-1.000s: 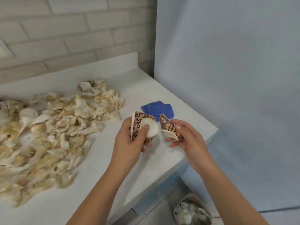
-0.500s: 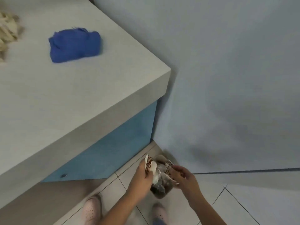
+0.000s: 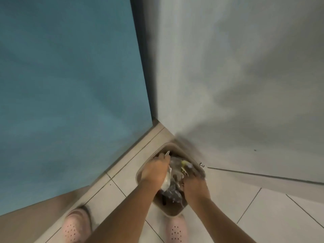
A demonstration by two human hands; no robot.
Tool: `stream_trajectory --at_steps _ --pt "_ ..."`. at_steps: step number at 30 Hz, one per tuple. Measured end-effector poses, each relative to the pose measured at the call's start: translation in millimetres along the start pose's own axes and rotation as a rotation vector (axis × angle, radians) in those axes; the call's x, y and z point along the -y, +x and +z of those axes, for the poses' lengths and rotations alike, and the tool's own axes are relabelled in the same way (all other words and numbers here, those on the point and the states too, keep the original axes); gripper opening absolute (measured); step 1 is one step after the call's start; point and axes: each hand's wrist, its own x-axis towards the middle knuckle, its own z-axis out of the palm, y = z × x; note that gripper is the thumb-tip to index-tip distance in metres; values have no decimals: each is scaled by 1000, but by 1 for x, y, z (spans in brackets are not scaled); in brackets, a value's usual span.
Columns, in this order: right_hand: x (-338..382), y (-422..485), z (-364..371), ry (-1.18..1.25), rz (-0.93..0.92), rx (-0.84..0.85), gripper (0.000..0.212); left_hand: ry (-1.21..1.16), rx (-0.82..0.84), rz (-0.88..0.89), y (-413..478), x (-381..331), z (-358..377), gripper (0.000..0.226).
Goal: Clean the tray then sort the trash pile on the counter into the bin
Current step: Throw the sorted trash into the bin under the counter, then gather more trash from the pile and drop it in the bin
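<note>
Pale floor tiles meet a teal cabinet panel and a grey wall. In that corner stands the beige plastic bin (image 3: pixel 172 145), full of crumpled trash (image 3: pixel 172 192). Your left hand (image 3: pixel 155 170), over the bin's left rim, grips a thin white scrap (image 3: pixel 167 153). Your right hand (image 3: pixel 194 185) reaches in at the right rim; I cannot tell its grip.

1. No text, label, brand, number or sign can be read anywhere in the view.
2. Trash (image 3: pixel 173 192) inside the bin (image 3: pixel 172 211): crumpled and blurred, so it cannot be told whether any piece carries print.
3. Pale scrap (image 3: pixel 167 153) pinched at the fingertips of the left grip (image 3: pixel 154 170): motion-blurred, with no lettering legible.
4. Perforated pink shoes (image 3: pixel 176 230) on the tiled floor (image 3: pixel 271 216): no marking readable.
</note>
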Motion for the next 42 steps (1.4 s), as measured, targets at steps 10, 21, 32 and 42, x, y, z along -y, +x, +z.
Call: stream_trajectory --at_steps 10,21,32,42 --pt "1 21 23 -347 -74 159 38 -115 329 156 38 -11 39 67" --pt "43 -81 -109 148 -65 -210 32 -637 -399 13 -103 4 -85 33" --pt "219 -308 -422 1012 -758 -522 27 -840 -1394 1 -395 30 -388 21" --pt "425 -317 -549 780 -1042 -470 22 -878 -1472 -364 -487 223 -480 15"
